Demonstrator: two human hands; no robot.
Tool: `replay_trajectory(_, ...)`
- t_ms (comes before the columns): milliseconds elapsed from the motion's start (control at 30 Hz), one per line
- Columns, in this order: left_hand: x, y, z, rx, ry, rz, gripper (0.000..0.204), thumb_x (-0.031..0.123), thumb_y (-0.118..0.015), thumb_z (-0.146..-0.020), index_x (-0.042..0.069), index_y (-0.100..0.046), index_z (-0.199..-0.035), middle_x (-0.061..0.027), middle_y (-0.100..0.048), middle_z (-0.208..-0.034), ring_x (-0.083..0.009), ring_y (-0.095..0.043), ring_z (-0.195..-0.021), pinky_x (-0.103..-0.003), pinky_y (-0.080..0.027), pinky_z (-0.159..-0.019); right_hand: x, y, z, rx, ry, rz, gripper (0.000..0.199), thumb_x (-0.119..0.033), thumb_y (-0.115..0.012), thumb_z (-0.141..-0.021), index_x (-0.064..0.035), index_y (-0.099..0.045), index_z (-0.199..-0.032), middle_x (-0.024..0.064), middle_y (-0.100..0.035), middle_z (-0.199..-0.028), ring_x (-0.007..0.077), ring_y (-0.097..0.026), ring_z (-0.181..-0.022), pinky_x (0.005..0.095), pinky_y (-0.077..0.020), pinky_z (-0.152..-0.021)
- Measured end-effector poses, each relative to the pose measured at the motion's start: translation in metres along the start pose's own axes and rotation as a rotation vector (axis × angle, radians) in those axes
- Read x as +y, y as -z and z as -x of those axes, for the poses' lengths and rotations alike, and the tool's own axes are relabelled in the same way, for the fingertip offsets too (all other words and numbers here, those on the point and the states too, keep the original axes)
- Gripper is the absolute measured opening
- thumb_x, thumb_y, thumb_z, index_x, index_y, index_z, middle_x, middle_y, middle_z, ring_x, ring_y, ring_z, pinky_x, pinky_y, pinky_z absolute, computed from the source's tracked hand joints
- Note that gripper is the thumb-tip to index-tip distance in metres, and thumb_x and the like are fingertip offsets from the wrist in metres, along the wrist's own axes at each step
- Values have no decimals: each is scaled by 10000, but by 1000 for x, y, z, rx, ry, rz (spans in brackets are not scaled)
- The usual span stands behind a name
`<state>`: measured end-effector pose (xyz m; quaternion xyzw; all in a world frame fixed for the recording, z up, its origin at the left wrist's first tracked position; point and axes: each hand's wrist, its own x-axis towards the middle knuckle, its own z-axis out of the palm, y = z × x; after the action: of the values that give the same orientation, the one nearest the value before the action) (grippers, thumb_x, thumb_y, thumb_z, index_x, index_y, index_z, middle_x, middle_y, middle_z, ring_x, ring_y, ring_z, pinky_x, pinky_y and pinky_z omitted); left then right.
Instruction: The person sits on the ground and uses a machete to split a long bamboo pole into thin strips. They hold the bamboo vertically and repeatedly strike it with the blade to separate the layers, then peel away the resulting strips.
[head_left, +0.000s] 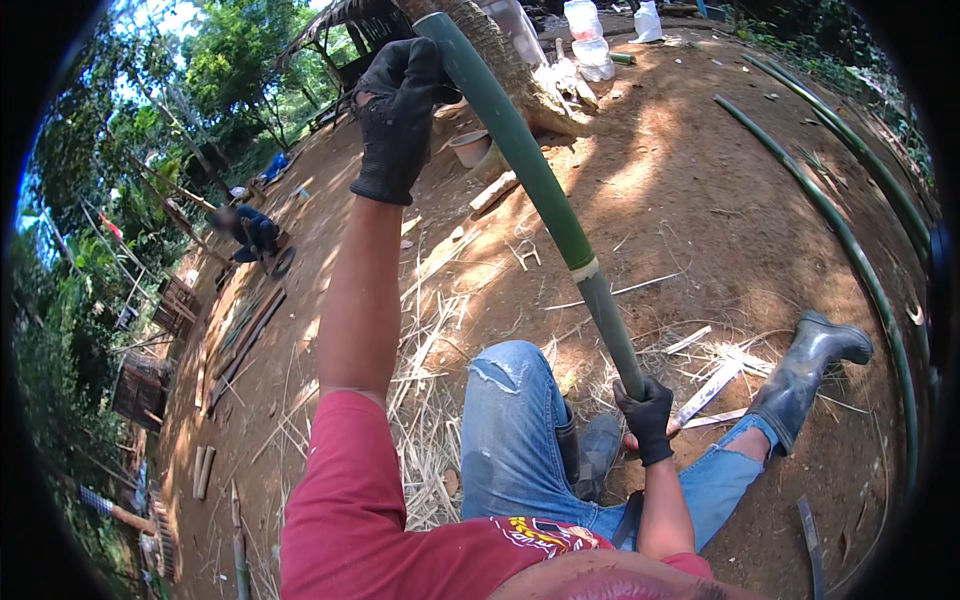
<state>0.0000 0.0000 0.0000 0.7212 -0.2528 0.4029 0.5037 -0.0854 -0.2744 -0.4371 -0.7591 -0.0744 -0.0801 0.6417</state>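
Observation:
A long green bamboo pole (pixel 545 190) runs from the top centre down to my lap. My left hand (pixel 398 110), in a black glove, grips the pole high up with the arm stretched out. In another black glove, my right hand (pixel 647 412) is closed around the pole's lower end, just above my knee. I sit on bare earth in torn blue jeans (pixel 510 420) and dark rubber boots (pixel 810 370). Thin bamboo strips (pixel 705 392) lie on the ground beside my right hand.
Two long green bamboo poles (pixel 850 250) lie curved along the right. Straw and shavings (pixel 430 400) cover the dirt at my left. A person (pixel 250 232) crouches far left. A bowl (pixel 470 146), a tree trunk (pixel 500 55) and white sacks (pixel 590 40) stand behind.

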Motion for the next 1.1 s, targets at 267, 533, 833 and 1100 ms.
replay_trajectory(267,-13,-13,15,141,-218,-142,270,328,-547,-1060,94,-571,-928,23,-543,-727,-81,-466,-606,-261,-400,-556,7,-3,0,-10,22,19,320,-249,-879,-726,-13,-663,-751,80,-631,-636,100,-543,-565,326,-463,-554)
replay_trajectory(533,-33,-30,41,162,127,492,241,306,-540,-1061,116,-558,-915,19,-506,-783,-109,-470,-698,-260,-408,-626,10,-3,-1,12,-12,47,334,-265,-884,-732,-19,-658,-743,71,-629,-624,95,-541,-562,323,-462,-549)
replay_trajectory(833,-24,-11,31,168,240,765,148,250,-519,-1064,124,-585,-1106,-29,-601,-945,-170,-580,-815,-320,-503,-741,7,2,-3,56,-108,-59,282,-210,-867,-769,-10,-668,-763,46,-650,-659,83,-554,-592,308,-480,-578)
replay_trajectory(1100,1,-41,19,-37,228,401,350,336,-598,-1027,20,-639,-1172,-83,-696,-1038,-168,-682,-902,-297,-552,-780,10,4,-2,43,-57,-51,271,-197,-865,-772,-6,-674,-802,32,-651,-690,71,-555,-621,295,-476,-584)
